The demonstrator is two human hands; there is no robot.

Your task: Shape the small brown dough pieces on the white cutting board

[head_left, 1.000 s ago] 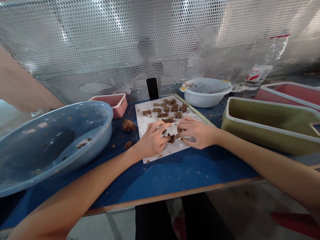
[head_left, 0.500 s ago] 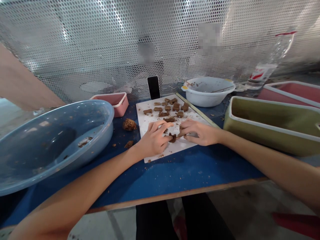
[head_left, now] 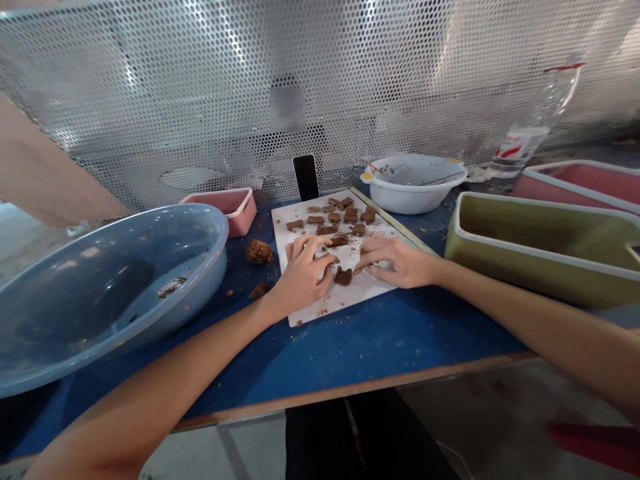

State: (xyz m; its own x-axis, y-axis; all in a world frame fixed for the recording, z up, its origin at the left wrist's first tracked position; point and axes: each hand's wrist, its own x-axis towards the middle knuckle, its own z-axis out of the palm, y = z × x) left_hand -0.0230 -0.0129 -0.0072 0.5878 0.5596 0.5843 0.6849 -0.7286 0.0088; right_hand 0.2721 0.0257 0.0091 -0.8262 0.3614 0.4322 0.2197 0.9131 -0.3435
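Observation:
A small brown clay piece point(head_left: 343, 276) with short raised points on top lies on the white board point(head_left: 313, 313), between my two hands. To its left is my left hand point(head_left: 306, 275), fingers curved and apart, the thumb and index tips near the piece without closing on it. My right hand point(head_left: 400, 261) rests on the board at the right, its bent fingers a little apart and their tips just short of the piece. Behind my hands, several small brown clay shapes point(head_left: 350, 215) stand or lie on the board, with a longer clay strip point(head_left: 340, 240) closest to my fingers.
A large blue basin point(head_left: 200, 220) stands at left, with a pink tub point(head_left: 243, 212) behind it. Clay lumps point(head_left: 259, 251) lie beside the board. A phone point(head_left: 306, 178) leans at the back. At right are a white basin point(head_left: 413, 193), a green planter point(head_left: 525, 270) and a bottle point(head_left: 523, 140).
My left fingers have drawn back left from the small clay piece, which is now uncovered between my hands. My right hand has barely moved. The view has shifted slightly.

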